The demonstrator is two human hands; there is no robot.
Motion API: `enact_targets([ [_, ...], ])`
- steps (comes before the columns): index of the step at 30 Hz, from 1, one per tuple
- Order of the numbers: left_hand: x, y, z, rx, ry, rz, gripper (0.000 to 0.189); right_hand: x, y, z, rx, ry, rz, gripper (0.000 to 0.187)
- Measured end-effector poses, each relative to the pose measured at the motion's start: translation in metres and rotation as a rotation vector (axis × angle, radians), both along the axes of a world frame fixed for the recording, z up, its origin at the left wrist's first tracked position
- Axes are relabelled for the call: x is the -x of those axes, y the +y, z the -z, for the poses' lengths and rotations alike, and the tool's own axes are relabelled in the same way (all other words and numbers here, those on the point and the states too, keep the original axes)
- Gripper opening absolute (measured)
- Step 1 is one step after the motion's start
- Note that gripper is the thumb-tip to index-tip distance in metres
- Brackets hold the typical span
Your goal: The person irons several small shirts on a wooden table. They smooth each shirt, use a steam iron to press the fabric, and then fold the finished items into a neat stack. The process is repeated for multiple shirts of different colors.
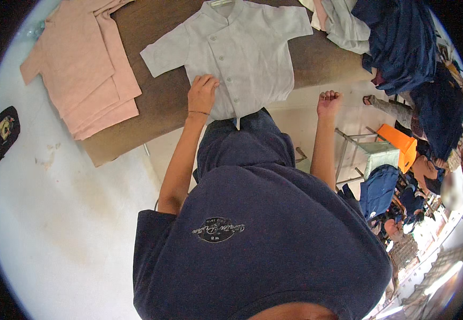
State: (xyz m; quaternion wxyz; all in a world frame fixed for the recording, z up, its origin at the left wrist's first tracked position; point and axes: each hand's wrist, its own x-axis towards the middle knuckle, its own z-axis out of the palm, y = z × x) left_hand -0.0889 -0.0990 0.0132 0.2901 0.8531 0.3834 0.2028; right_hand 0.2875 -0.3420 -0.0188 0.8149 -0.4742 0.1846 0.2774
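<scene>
A short-sleeved light grey button-up shirt (251,60) lies spread on the brown table (155,96), its collar away from me and its hem over the near edge. My left hand (203,92) rests on the shirt's left front, beside the button placket. Its fingers are bent, and whether they pinch the cloth is not visible. Off to the right, beyond the table's near edge, my right hand (329,103) is raised with curled fingers and no visible object in it. Folded pink garments (87,72) lie overlapping at the table's left.
Grey cloth (345,28) and dark blue cloth (395,40) are heaped at the table's right end. A stool with a pale green top (379,156) and an orange plastic seat (399,146) stand at right. Several people sit or stand farther right. A white wall (87,208) borders the left.
</scene>
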Motion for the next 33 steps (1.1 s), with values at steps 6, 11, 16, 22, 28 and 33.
enact_targets([
  [6,-0.001,-0.002,0.000,-0.049,-0.049,-0.045,0.008,0.085,0.055,-0.047,0.552,-0.372,-0.638,0.028],
  [11,-0.018,-0.013,-0.039,0.036,-0.077,-0.130,0.012,0.180,0.127,-0.057,0.337,-0.710,-1.204,0.022],
  [16,-0.025,-0.017,-0.054,0.539,-0.416,-0.377,0.013,0.210,0.167,-0.070,0.111,-0.533,-1.142,0.019],
  [22,-0.023,-0.020,-0.060,0.462,-0.505,-0.437,0.017,0.219,0.177,-0.075,0.034,-0.114,-1.069,0.022],
  [28,-0.005,-0.020,-0.059,0.311,-0.399,-0.293,0.026,0.210,0.169,-0.064,0.043,-0.138,-1.167,0.024],
  [33,0.019,-0.023,-0.035,0.486,-0.377,-0.364,0.035,0.153,0.134,-0.057,0.328,-0.506,-1.101,0.030],
])
